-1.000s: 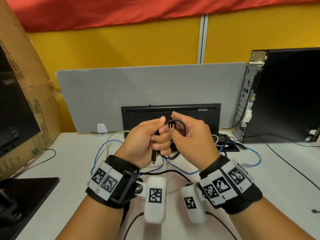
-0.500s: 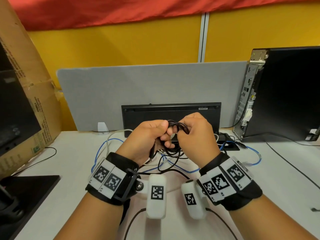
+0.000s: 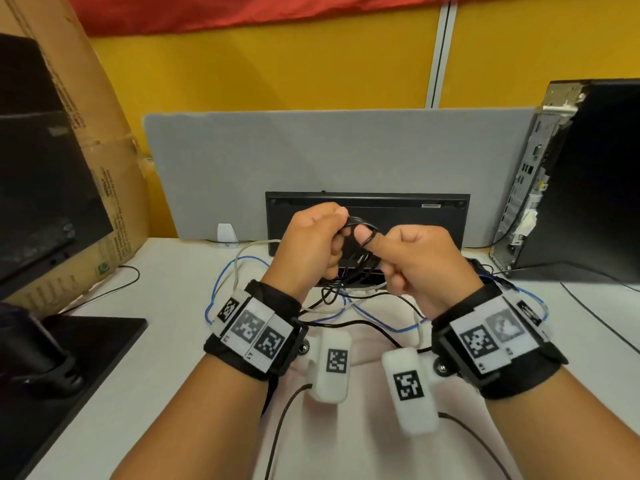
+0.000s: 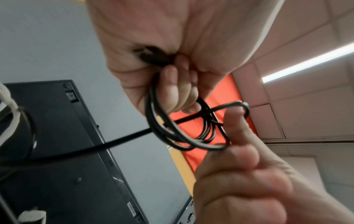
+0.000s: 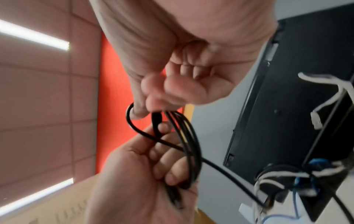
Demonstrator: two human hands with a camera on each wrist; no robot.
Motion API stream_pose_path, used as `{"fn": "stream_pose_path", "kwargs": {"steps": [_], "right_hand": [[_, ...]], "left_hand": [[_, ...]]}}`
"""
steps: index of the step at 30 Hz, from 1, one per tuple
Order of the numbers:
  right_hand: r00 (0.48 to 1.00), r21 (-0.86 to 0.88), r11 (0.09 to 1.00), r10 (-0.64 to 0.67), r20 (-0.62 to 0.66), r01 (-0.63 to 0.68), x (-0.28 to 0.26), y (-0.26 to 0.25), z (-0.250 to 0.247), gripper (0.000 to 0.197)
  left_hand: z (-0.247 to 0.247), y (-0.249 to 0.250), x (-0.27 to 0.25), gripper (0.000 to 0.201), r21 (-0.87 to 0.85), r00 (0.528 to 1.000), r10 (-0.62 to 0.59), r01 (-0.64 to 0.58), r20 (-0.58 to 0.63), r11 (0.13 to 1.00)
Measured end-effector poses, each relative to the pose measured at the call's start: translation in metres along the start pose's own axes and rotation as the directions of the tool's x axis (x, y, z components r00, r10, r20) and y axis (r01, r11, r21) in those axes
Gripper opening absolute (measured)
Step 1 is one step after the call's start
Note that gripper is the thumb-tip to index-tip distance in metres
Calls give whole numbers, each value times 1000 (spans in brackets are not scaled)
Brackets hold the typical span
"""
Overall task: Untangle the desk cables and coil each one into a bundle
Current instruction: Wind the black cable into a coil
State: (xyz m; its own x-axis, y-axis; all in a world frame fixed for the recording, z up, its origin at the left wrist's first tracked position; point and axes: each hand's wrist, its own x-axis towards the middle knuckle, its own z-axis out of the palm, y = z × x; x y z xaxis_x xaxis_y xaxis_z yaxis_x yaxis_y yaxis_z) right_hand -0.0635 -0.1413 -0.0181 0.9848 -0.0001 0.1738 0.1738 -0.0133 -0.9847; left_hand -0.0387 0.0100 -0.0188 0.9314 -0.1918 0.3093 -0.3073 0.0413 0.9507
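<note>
Above the desk, my left hand [image 3: 323, 237] grips a small coil of thin black cable [image 3: 358, 252], fingers curled round its turns. The plug end [image 4: 153, 56] lies in the left palm. My right hand [image 3: 389, 259] holds the same cable just right of it, and one turn loops over the raised thumb [image 3: 363, 235]. In the right wrist view the right thumb and forefinger pinch the strand [image 5: 134, 119] beside the coil [image 5: 191, 145]. The cable's free length [image 4: 107, 144] trails down to the desk. A blue cable [image 3: 216, 292] and a white cable [image 3: 247, 247] lie tangled on the desk under my hands.
A black keyboard [image 3: 408, 209] leans upright against the grey divider [image 3: 311, 150] right behind my hands. A computer tower [image 3: 588, 174] stands at the right, a cardboard box [image 3: 90, 126] and a monitor base [image 3: 97, 341] at the left. Thin black wires cross the white desk [image 3: 173, 341].
My hands have drawn slightly apart. The right thumb, tucked against the coil before, now sticks up with a turn of cable over it. The coil holds more turns.
</note>
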Motion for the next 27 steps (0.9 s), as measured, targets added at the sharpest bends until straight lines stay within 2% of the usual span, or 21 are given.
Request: {"fn": "stream_pose_path", "kwargs": {"steps": [2,5,9,12,15,18,22,25,27], "right_hand": [[994,90,991,90,69,-96,-2,-3,-1,35],[977,247,952,146,154,-181,0,-4,-1,30],[942,364,893,158,295,-264,1,-8,-3,23],[911,432,844,145,387,-317,-1,-17,-9,21],[916,492,813,120,384,-313,-3,-22,-10,17],[949,401,881,146,278,-253,-3,-26,-12,23],[984,139,984,94,149,-115,-2,-29,-24,22],[997,-71,997,-2,74,8,-3,-32,-33,19],[995,-242,966,-95,17,96,-4,-36,-39,15]], "left_hand": [[-1,0,0,37,77,998,39,-35,-53,996],[-3,1,0,38,177,992,83,-64,-100,982],[-4,0,0,35,354,983,160,-118,-92,928],[-4,-1,1,33,377,980,175,-126,-98,917],[-5,-2,2,32,388,977,183,-127,-111,913],[-10,-3,5,33,383,973,166,-94,-158,919],[-13,-6,7,34,383,959,166,-69,-228,921],[-11,-7,9,35,371,945,177,-66,-275,926],[-8,-8,9,35,391,932,208,-80,-298,917]]}}
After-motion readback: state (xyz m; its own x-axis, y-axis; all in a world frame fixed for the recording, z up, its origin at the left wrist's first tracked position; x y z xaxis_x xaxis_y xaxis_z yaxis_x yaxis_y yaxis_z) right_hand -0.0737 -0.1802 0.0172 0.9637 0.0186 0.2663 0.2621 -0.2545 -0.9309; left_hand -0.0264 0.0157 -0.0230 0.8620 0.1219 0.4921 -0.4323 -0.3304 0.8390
